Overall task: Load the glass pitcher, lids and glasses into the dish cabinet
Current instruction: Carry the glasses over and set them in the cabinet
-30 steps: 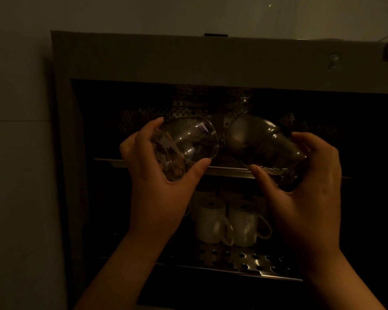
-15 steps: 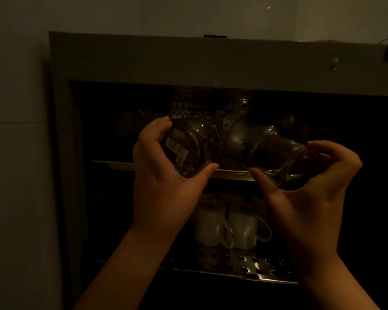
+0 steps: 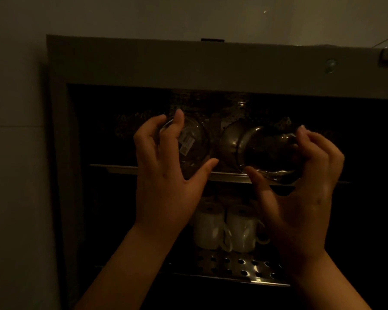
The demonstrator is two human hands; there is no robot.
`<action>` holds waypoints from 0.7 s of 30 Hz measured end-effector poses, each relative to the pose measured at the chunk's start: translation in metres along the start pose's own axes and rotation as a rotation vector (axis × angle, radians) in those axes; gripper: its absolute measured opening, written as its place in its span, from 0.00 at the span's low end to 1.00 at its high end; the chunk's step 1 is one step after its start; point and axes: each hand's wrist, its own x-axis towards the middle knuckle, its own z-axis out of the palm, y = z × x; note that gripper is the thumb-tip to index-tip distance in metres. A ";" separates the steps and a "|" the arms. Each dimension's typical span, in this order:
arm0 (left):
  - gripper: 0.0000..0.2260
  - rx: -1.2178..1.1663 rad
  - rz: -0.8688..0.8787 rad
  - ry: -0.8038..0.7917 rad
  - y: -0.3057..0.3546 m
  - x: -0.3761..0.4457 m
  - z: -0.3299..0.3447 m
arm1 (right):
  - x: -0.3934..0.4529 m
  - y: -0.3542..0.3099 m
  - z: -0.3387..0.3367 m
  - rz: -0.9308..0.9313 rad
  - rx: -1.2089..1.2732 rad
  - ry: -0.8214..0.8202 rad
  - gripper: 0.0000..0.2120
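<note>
Head view: left hand (image 3: 166,175) is gripping a labelled glass (image 3: 188,144), fingers curled round it, at the dish cabinet (image 3: 130,61) upper shelf (image 3: 114,168). Right hand (image 3: 300,191) is clasping a second glass (image 3: 269,151) just beside it; two white mugs (image 3: 224,229) are standing on the perforated lower shelf (image 3: 244,267).

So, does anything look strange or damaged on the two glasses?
No damage shows. One oddity: the glass in the left hand carries a white label sticker. The right hand holds a plain glass.
</note>
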 end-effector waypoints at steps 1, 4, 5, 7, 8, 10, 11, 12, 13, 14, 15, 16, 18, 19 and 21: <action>0.34 0.001 -0.001 -0.007 0.000 0.001 0.000 | 0.001 -0.001 0.001 0.001 0.000 -0.007 0.34; 0.35 0.028 0.004 -0.040 0.000 0.006 0.001 | 0.007 -0.004 0.004 0.002 -0.031 -0.040 0.33; 0.35 0.044 0.005 -0.059 0.001 0.008 0.002 | 0.009 -0.004 0.004 0.003 -0.047 -0.055 0.33; 0.35 0.070 0.009 -0.103 0.000 0.013 0.002 | 0.014 -0.004 0.006 -0.002 -0.073 -0.087 0.33; 0.35 0.078 0.011 -0.129 0.000 0.015 0.002 | 0.017 -0.004 0.007 -0.004 -0.078 -0.102 0.33; 0.35 0.087 0.005 -0.177 -0.002 0.020 0.002 | 0.022 -0.002 0.009 0.005 -0.068 -0.123 0.32; 0.35 0.091 -0.002 -0.194 -0.002 0.022 0.003 | 0.024 -0.001 0.010 0.010 -0.068 -0.132 0.31; 0.35 0.092 -0.009 -0.202 -0.003 0.024 0.003 | 0.026 0.001 0.010 0.014 -0.080 -0.145 0.30; 0.34 0.088 -0.015 -0.203 -0.004 0.025 0.003 | 0.028 0.002 0.011 0.016 -0.101 -0.163 0.30; 0.33 0.081 -0.019 -0.199 -0.004 0.026 0.004 | 0.030 0.003 0.011 0.017 -0.127 -0.182 0.29; 0.32 0.079 -0.021 -0.198 -0.005 0.026 0.004 | 0.032 0.003 0.012 0.015 -0.154 -0.201 0.29; 0.30 0.084 -0.021 -0.200 -0.005 0.026 0.005 | 0.033 0.003 0.013 0.011 -0.177 -0.217 0.29; 0.29 0.103 -0.022 -0.208 -0.006 0.027 0.006 | 0.035 0.002 0.015 -0.001 -0.200 -0.231 0.29; 0.29 0.115 -0.024 -0.216 -0.007 0.027 0.007 | 0.036 0.001 0.015 -0.005 -0.200 -0.233 0.29; 0.29 0.139 -0.032 -0.244 -0.008 0.029 0.010 | 0.038 -0.001 0.015 -0.013 -0.203 -0.238 0.29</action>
